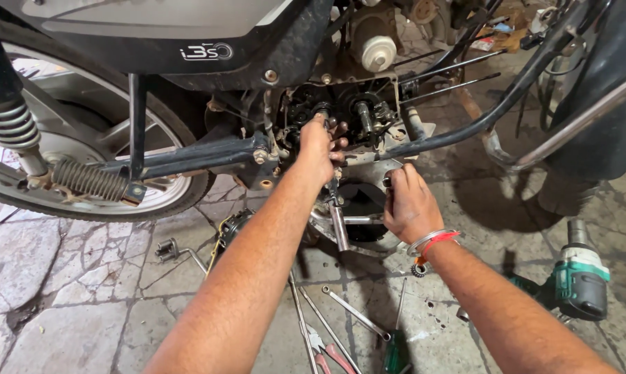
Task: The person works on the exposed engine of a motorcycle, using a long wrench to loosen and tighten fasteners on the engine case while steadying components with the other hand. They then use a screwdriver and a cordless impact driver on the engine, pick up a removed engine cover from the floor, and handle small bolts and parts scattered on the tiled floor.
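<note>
My left hand [320, 145] reaches into the open side of a motorcycle engine [354, 114], its greasy fingers on dark gears and shafts; I cannot tell whether they grip a part. My right hand [408, 204], lower and to the right, closes around a metal tool or shaft [340, 225] in front of a round metal engine cover [368, 208] below the engine. A bangle and red thread circle my right wrist.
The rear wheel [84, 159], a spring shock absorber [12, 125] and the swingarm [195, 156] fill the left. A crash-guard bar [493, 114] crosses the right. Spanners [354, 315], pliers [327, 353] and a teal impact wrench [579, 277] lie on the cracked stone floor.
</note>
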